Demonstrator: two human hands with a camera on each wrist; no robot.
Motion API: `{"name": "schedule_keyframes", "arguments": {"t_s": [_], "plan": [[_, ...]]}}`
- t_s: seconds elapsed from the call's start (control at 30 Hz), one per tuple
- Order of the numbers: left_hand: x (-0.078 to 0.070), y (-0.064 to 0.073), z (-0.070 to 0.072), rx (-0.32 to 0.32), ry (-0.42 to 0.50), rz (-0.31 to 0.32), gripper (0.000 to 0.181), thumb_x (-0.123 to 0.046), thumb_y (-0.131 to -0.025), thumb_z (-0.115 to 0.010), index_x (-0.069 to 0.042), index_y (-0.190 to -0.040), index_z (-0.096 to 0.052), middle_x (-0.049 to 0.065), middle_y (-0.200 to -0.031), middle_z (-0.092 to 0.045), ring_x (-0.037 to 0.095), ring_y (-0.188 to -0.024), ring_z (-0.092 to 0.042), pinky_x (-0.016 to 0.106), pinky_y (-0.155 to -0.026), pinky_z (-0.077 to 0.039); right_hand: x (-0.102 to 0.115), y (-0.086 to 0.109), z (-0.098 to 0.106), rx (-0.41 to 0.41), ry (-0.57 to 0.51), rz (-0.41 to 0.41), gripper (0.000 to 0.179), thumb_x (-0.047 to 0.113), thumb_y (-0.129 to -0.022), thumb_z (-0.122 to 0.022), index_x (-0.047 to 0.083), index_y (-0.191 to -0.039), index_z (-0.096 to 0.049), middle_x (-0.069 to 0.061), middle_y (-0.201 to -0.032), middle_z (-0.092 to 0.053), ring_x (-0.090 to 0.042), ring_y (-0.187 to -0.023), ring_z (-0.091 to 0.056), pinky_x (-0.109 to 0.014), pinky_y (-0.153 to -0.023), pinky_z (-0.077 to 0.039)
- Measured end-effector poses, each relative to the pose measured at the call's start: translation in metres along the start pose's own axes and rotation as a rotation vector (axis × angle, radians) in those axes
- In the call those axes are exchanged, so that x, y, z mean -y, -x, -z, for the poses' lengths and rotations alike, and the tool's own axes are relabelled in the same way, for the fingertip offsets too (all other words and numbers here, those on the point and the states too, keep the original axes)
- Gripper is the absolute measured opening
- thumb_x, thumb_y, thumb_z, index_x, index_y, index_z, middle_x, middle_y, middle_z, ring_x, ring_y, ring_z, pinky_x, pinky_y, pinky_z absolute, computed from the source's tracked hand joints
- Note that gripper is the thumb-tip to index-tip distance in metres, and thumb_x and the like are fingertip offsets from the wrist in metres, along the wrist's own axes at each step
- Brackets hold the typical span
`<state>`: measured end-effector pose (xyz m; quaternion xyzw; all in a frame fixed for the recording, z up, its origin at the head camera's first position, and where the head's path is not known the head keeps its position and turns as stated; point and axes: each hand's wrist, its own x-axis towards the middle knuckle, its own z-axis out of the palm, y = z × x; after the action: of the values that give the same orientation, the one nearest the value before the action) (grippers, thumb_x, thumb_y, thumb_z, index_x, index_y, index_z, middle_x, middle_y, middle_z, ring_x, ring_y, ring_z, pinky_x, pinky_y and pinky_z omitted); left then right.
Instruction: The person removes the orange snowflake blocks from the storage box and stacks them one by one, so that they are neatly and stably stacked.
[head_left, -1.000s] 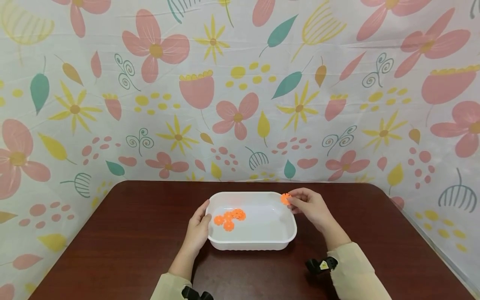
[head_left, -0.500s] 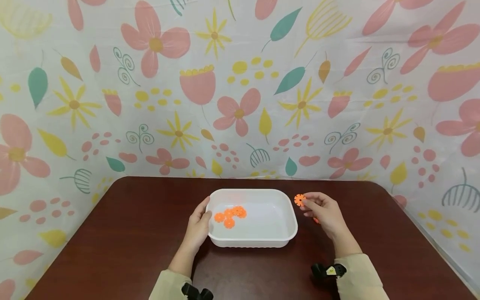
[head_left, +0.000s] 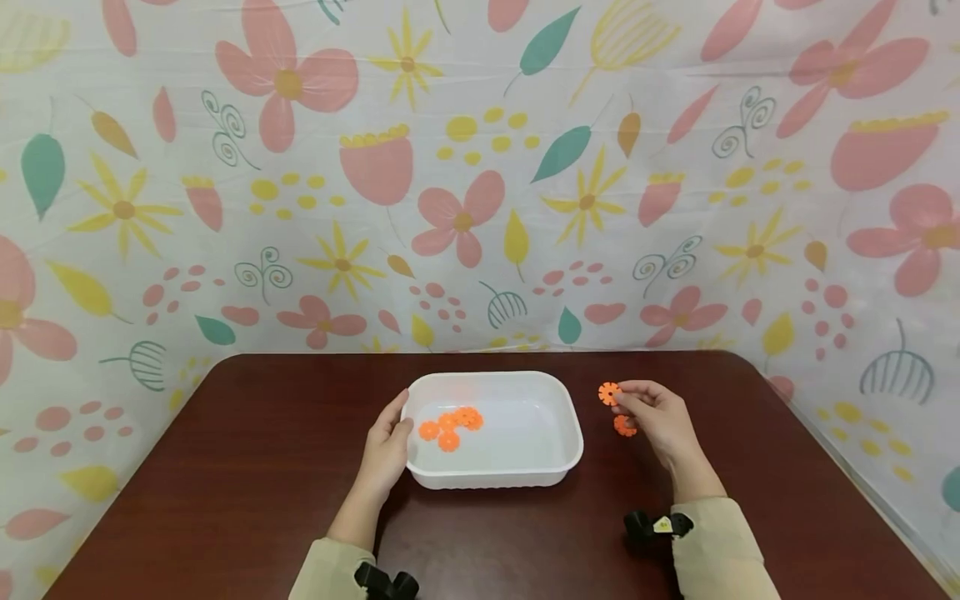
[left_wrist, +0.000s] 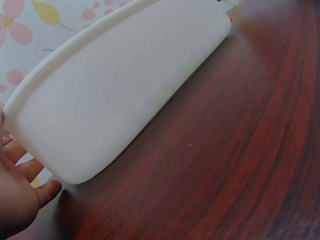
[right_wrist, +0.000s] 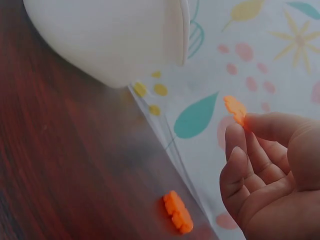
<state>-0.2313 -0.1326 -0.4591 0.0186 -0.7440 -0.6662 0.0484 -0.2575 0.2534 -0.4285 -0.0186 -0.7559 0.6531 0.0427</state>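
the left hand [head_left: 384, 448] grips the left end of a white rectangular plastic tray [head_left: 495, 481]; a light, steady hold should stop it sliding. several orange plastic discs with notched edges [head_left: 448, 441] lie in its left half. right of the tray, apart from it, one thin orange notched disc [head_left: 604, 395] is pinched by its edge in the right hand [head_left: 663, 422], a good hold for turning it. a loose orange notched piece [head_left: 623, 427] lies just nearer on the dark red-brown table [head_left: 247, 467]; best not brush it.

"What's on the far side, past the bench [head_left: 247, 467]?"
"A white sheet [head_left: 480, 192] printed with pink flowers, yellow blooms and teal leaves."
"And the bench?"
"Dark reddish-brown, far corners rounded."
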Motion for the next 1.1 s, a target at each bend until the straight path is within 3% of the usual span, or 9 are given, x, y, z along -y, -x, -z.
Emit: {"name": "schedule_keyframes", "arguments": {"t_s": [0.2,0.53,1.1], "plan": [[-0.001,0.000,0.000,0.007,0.004,-0.001,0.048,-0.011,-0.098,-0.041,-0.011,-0.146,-0.037,0.016,-0.150,-0.035,0.031,-0.137,-0.035,0.049,-0.109,-0.033,-0.007,-0.002,0.005,-0.021,-0.036,-0.008,0.024,0.018,-0.088,-0.067,0.001,-0.104,-0.061,0.009,-0.075,-0.068,-0.008,-0.070,-0.066,-0.025,-0.060,-0.054],[0.000,-0.001,0.000,-0.001,0.003,0.009,0.048,-0.010,-0.098,-0.041,-0.011,-0.145,-0.037,0.014,-0.151,-0.034,0.029,-0.138,-0.033,0.048,-0.110,-0.032,-0.015,-0.002,0.019,-0.037,0.019,-0.090,0.026,0.023,-0.089,-0.066,0.005,-0.106,-0.062,0.012,-0.077,-0.068,-0.005,-0.074,-0.065,-0.025,-0.064,-0.055],[-0.002,0.000,-0.002,-0.004,0.014,0.014,0.048,-0.010,-0.097,-0.041,-0.010,-0.146,-0.037,0.016,-0.150,-0.034,0.029,-0.137,-0.033,0.048,-0.111,-0.031,-0.028,-0.003,0.036,-0.019,0.077,-0.160,0.035,0.021,-0.092,-0.060,-0.006,-0.115,-0.057,0.010,-0.081,-0.066,-0.004,-0.075,-0.066,-0.023,-0.064,-0.056]]}}
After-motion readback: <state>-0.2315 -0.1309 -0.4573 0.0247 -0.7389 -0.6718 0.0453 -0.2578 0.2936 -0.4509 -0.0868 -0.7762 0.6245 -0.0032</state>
